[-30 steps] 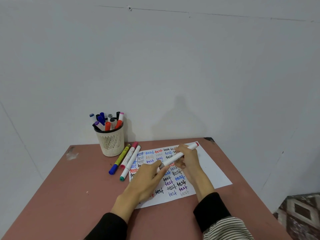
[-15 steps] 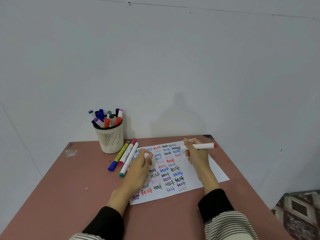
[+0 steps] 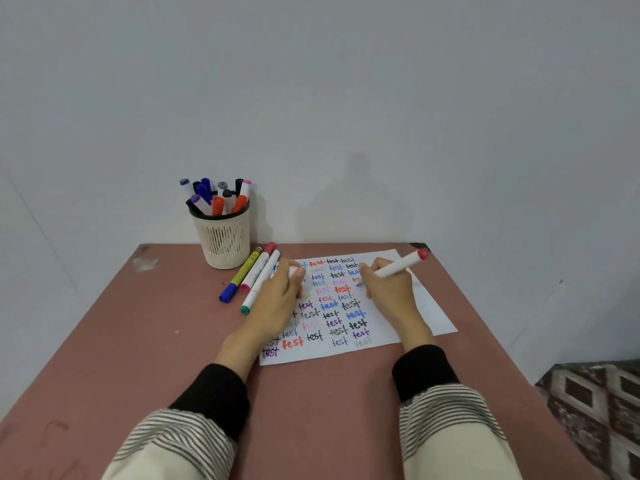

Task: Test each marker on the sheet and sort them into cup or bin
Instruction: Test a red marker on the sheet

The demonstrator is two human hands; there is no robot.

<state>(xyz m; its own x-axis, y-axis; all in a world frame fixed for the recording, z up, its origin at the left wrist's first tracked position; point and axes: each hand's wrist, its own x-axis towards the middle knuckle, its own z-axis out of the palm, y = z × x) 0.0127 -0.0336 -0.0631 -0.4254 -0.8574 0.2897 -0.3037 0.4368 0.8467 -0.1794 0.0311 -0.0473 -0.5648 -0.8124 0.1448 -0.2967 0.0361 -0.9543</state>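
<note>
1. The right hand [image 3: 389,292] grips a white marker [image 3: 398,266] in a writing hold, its tip down on the sheet [image 3: 429,317] at the hand's left edge.
2. The marker's long axis runs from the tip up and to the far right, ending in a red end near the table's [image 3: 173,341] far right corner.
3. The left hand [image 3: 277,299] rests on the sheet's left part with fingers curled; it seems to hold a small cap, though the view is too poor to be sure.
4. Three markers [image 3: 254,275] lie side by side just left of the left hand.
5. The cup [image 3: 223,240], full of markers, stands far left, nearer the left hand, so the right hand would have to cross the sheet to drop the marker in.
6. No bin shows.
</note>
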